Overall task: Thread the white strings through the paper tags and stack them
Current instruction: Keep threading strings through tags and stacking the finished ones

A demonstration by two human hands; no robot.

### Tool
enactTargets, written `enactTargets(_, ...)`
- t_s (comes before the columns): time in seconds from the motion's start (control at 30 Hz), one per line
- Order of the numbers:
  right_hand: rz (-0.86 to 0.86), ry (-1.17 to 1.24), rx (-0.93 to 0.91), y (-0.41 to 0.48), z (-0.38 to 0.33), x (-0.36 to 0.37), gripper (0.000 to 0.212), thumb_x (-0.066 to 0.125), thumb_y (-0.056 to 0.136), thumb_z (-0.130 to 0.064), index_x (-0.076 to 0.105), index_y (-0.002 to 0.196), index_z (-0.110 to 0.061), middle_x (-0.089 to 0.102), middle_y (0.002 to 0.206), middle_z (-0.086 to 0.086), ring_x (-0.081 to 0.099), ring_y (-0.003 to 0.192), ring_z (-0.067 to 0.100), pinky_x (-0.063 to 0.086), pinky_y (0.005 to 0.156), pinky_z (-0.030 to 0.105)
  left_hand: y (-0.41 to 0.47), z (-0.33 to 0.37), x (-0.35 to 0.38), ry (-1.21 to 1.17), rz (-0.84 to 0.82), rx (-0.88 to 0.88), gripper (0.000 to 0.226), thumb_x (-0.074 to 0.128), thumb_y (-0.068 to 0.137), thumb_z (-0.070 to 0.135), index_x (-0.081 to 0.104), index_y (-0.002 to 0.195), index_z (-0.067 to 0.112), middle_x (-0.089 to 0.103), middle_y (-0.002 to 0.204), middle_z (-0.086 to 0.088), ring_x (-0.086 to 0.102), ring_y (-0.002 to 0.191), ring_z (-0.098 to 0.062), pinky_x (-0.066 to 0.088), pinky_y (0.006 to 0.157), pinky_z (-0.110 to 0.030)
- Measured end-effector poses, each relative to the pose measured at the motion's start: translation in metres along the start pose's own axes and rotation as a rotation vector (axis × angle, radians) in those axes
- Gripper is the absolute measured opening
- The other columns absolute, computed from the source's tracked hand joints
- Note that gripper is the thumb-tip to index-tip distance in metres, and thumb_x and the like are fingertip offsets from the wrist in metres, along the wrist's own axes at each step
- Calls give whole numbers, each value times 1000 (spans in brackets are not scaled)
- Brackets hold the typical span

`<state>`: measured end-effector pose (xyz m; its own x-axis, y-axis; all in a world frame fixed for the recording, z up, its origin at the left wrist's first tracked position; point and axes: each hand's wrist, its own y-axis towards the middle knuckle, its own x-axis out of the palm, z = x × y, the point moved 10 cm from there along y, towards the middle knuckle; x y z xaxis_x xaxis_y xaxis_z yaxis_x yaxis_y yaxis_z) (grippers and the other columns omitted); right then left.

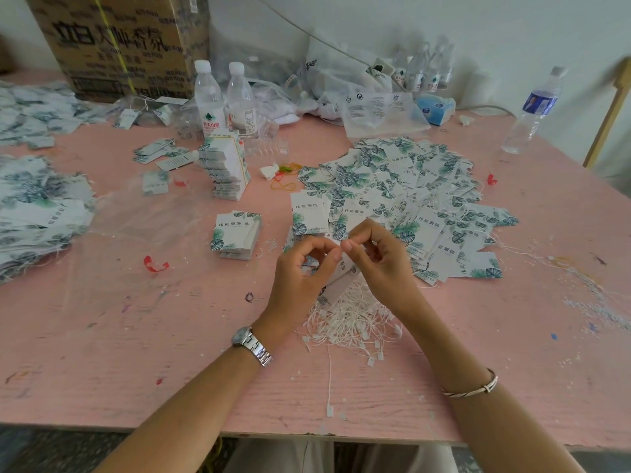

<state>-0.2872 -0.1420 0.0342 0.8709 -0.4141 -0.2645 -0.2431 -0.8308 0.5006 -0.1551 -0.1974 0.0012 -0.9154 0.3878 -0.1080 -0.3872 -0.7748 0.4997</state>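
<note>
My left hand and my right hand meet above the pink table, fingers curled. Between them hangs a white paper tag, tilted down toward me, which both hands pinch at its top; the thin string at my right fingertips is hard to make out. Below the hands lies a tangle of white strings with small plastic ends. A wide spread of leaf-printed tags lies just beyond my hands. A small neat stack of tags sits to the left.
A tall leaning bundle of tags stands behind the stack, with two water bottles beyond it. More tag heaps cover the left side. A cardboard box, plastic bags and another bottle line the back. Rubber bands lie mid-table.
</note>
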Motion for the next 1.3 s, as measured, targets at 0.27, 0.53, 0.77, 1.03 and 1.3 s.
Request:
enactTargets(0.27, -50, 92, 49, -1, 4, 7, 18, 61, 95, -6, 60, 84, 8, 55, 75, 0, 44, 62, 2, 34, 62, 16, 0, 3, 8, -10, -77, -22, 4, 64, 95, 33, 67, 93, 32, 67, 87, 18, 61, 85, -3, 44, 80, -13)
enactTargets(0.53, -93, 125, 89, -1, 9, 9, 20, 65, 93, -12, 62, 82, 4, 57, 73, 19, 36, 57, 35, 30, 55, 45, -2, -1, 6, 26, -87, -31, 9, 66, 93, 30, 68, 91, 21, 68, 86, 7, 61, 82, -9, 45, 80, -15)
enactTargets(0.77, -97, 150, 101, -2, 11, 12, 19, 65, 93, -6, 62, 82, 9, 54, 76, 31, 35, 59, 45, 29, 53, 50, -2, -2, 4, 41, -57, -23, 25, 65, 90, 41, 70, 90, 17, 69, 81, 12, 62, 79, -14, 48, 77, -20)
enactTargets(1.03, -105, 135, 117, -1, 10, 13, 13, 67, 92, -6, 64, 80, -2, 56, 74, 21, 36, 59, 25, 30, 57, 34, 0, -6, 3, 66, -54, -29, 18, 68, 92, 26, 72, 93, 8, 70, 82, 8, 64, 79, -15, 49, 77, -20)
enactTargets(1.3, -113, 134, 108, -1, 12, 13, 15, 67, 91, -3, 63, 81, 6, 54, 77, 28, 36, 60, 35, 29, 58, 39, 0, -6, 4, 75, -62, -42, 22, 68, 92, 29, 73, 92, 7, 72, 81, 0, 66, 80, -17, 51, 78, -23)
